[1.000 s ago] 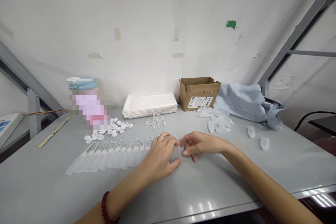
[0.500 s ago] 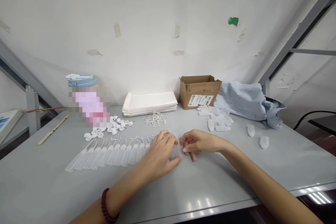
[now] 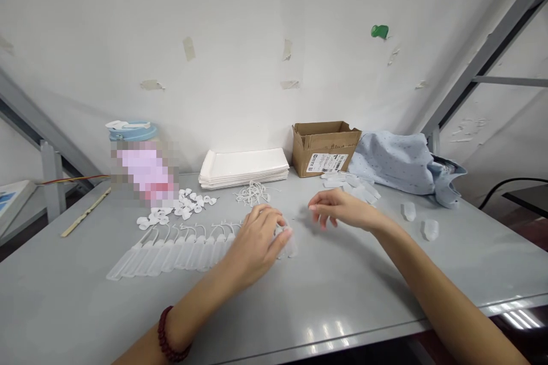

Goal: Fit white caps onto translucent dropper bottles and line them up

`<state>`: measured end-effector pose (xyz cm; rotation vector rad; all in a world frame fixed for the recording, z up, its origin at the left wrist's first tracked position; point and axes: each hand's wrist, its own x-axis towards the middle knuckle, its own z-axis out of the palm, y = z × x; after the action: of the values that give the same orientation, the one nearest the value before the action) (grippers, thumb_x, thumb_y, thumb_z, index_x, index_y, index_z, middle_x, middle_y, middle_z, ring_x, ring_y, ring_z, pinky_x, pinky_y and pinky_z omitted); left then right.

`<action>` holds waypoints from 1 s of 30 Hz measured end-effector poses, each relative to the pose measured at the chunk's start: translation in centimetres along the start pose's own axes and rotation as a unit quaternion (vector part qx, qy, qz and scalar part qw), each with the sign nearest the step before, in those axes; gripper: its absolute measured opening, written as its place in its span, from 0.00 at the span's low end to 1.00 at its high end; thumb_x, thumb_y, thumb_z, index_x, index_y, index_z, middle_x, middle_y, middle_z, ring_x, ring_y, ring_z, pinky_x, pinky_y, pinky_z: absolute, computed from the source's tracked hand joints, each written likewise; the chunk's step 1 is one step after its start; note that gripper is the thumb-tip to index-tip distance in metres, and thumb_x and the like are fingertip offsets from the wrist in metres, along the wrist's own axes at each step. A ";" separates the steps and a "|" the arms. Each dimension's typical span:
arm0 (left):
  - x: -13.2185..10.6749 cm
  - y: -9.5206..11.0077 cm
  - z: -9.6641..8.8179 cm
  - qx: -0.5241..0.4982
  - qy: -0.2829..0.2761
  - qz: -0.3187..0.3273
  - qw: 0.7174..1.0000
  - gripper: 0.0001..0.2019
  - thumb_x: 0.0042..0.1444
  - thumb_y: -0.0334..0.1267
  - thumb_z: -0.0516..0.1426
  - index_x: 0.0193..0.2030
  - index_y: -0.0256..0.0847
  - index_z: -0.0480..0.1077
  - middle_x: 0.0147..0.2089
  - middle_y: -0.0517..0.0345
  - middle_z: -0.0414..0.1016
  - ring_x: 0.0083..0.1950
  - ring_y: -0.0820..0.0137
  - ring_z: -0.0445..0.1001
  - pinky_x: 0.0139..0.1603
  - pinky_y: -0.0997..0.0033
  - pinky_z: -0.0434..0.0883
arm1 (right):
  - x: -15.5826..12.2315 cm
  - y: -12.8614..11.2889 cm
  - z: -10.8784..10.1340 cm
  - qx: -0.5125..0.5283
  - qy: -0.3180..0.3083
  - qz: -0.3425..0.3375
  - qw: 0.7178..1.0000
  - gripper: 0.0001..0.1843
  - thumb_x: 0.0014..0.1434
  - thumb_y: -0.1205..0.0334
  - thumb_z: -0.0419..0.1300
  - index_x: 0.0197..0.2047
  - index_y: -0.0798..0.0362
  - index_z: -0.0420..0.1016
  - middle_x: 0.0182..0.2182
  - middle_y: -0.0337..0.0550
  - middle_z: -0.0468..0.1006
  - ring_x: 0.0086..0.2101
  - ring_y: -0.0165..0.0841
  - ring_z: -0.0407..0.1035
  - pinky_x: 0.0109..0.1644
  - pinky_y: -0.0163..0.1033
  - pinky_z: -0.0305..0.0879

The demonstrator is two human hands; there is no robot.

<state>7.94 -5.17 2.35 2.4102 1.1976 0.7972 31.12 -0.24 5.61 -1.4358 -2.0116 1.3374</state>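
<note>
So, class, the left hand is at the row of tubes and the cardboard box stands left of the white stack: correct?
No: in the head view, the cardboard box stands right of the white stack. The left hand is at the tubes.

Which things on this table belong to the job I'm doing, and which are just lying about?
Likely part of the job:
row of clear plastic pieces with white strands, at your left hand
loose clear plastic pieces
small white parts
bundle of white strands

Probably just lying about:
cardboard box
light blue cloth
thin stick
round blue lid
flat white stack, though I'm less sure
</note>
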 end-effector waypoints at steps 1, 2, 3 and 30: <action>0.2 -0.3 -0.3 0.004 0.017 -0.008 1.000 0.08 0.65 0.38 0.46 0.40 0.41 0.64 0.47 0.51 0.70 0.55 0.61 0.62 0.55 0.55 0.63 | 0.0 0.3 -0.7 -0.031 0.055 0.014 0.998 0.10 0.60 0.57 0.54 0.36 0.57 0.68 0.31 0.46 0.78 0.27 0.30 0.73 0.25 0.32 0.60; 0.4 -0.7 -0.6 0.013 0.033 -0.019 0.999 0.09 0.65 0.37 0.44 0.39 0.40 0.64 0.46 0.51 0.70 0.55 0.61 0.62 0.55 0.56 0.64 | 0.1 0.6 -1.4 -0.074 0.109 0.036 0.991 0.09 0.60 0.59 0.53 0.36 0.56 0.68 0.31 0.46 0.78 0.26 0.30 0.73 0.25 0.32 0.60; 0.7 -1.1 -1.0 0.027 0.044 -0.031 0.998 0.10 0.64 0.35 0.44 0.39 0.40 0.64 0.45 0.51 0.71 0.54 0.61 0.63 0.53 0.56 0.65 | 0.2 1.0 -2.1 -0.125 0.156 0.063 0.978 0.09 0.61 0.59 0.52 0.36 0.56 0.68 0.31 0.45 0.79 0.25 0.29 0.72 0.25 0.33 0.60; 3.5 -4.8 -2.9 0.096 0.114 0.018 0.989 0.06 0.58 0.33 0.52 0.35 0.40 0.71 0.39 0.54 0.75 0.45 0.63 0.69 0.46 0.61 0.68 | 1.8 3.3 -1.3 -0.323 0.159 0.077 0.930 0.18 0.59 0.72 0.46 0.45 0.57 0.74 0.31 0.49 0.79 0.32 0.36 0.72 0.29 0.34 0.57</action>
<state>4.89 0.62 3.30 2.5537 1.3755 1.0375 33.06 2.10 3.10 -1.9620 -2.2407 0.4261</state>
